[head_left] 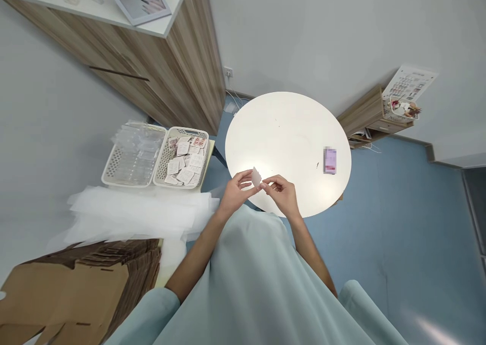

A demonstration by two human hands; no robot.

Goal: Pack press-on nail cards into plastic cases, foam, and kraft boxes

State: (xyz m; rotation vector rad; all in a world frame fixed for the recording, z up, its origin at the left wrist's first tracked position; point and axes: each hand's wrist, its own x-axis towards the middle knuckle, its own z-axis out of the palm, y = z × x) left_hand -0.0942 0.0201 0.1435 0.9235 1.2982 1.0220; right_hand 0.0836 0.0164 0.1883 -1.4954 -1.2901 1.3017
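A small white card (256, 177), perhaps a folded paper or packet, is held up near the front edge of the round white table (281, 117). My left hand (236, 194) grips it between thumb and fingers. The thumb and forefinger of my right hand (283, 195) are pinched together at the card's lower right edge, with the other fingers curled. What is printed on the card, if anything, cannot be read. On the table's right side lies a purple pack (330, 161), its face blurred.
To the left stand a white basket of small printed cards (207, 150) and a basket of clear plastic pieces (104, 175). Below them are white translucent sheets (140, 213) and stacked flat cardboard boxes (68, 294). A wooden cabinet (193, 56) rises behind; a low shelf (364, 112) stands right.
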